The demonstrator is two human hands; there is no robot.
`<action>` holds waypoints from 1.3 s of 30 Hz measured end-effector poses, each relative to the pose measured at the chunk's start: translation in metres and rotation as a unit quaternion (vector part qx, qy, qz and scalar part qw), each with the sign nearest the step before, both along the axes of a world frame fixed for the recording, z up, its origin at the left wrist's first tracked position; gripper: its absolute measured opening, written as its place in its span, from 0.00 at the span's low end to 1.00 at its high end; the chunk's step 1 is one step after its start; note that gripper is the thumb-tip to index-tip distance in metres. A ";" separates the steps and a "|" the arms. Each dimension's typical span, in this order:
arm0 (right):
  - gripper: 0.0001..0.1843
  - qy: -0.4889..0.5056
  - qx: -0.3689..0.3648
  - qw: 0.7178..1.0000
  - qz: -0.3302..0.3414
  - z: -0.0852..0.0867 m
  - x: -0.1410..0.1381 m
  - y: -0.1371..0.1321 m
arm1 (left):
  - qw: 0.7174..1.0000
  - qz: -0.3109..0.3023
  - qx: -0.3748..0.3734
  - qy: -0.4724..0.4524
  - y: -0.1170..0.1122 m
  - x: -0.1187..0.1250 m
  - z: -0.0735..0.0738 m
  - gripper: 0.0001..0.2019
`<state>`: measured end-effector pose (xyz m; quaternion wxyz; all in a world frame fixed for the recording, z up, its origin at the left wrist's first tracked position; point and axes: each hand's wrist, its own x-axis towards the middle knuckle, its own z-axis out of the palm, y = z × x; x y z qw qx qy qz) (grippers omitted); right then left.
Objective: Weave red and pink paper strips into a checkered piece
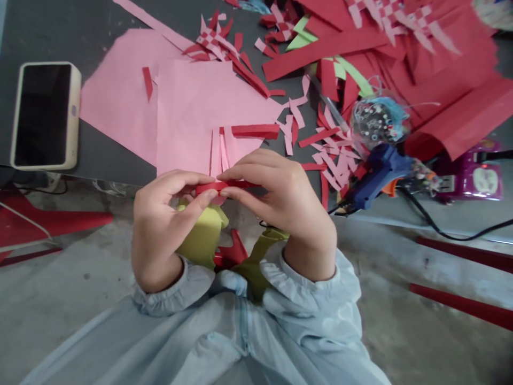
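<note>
Fingers of both hands pinch one narrow folded strip of red paper (224, 186), the left hand (160, 224) gripping its left end and the right hand (276, 198) its right, with yellow-green paper pieces (200, 240) just beneath them. Beyond the hands lies a large pink paper sheet (192, 107); right of the right hand rests a blue glue gun (380, 174).

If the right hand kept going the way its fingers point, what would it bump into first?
The right hand points left along the red paper strip that both hands pinch, so it would most likely meet the left hand first. The two look almost touching.
</note>
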<state>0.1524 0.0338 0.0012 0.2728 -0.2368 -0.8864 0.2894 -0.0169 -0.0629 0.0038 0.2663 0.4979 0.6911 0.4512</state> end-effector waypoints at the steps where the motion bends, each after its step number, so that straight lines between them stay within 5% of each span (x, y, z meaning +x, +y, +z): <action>1: 0.11 -0.002 -0.002 1.000 -0.002 0.000 0.000 0.000 | 1.000 0.002 0.001 -0.004 0.000 0.001 -0.001 0.04; 13: 0.06 0.044 -0.050 0.994 -0.089 0.008 0.009 0.000 | 0.991 0.079 -0.002 -0.103 0.006 0.006 -0.007 0.11; 18: 0.08 0.149 -0.123 0.973 -0.129 0.008 0.020 0.001 | 0.993 0.052 -0.048 -0.096 0.006 0.004 -0.010 0.11; 24: 0.06 0.306 -0.068 0.910 -0.270 0.012 0.023 0.001 | 0.996 0.019 -0.077 -0.047 0.006 0.003 -0.010 0.11; 33: 0.07 0.259 -0.026 0.883 -0.389 0.019 0.033 0.007 | 0.998 0.004 -0.057 -0.023 0.006 0.003 -0.010 0.10; 39: 0.06 0.330 -0.065 0.882 -0.331 0.021 0.037 0.006 | 0.998 -0.017 -0.054 -0.006 0.007 0.003 -0.007 0.10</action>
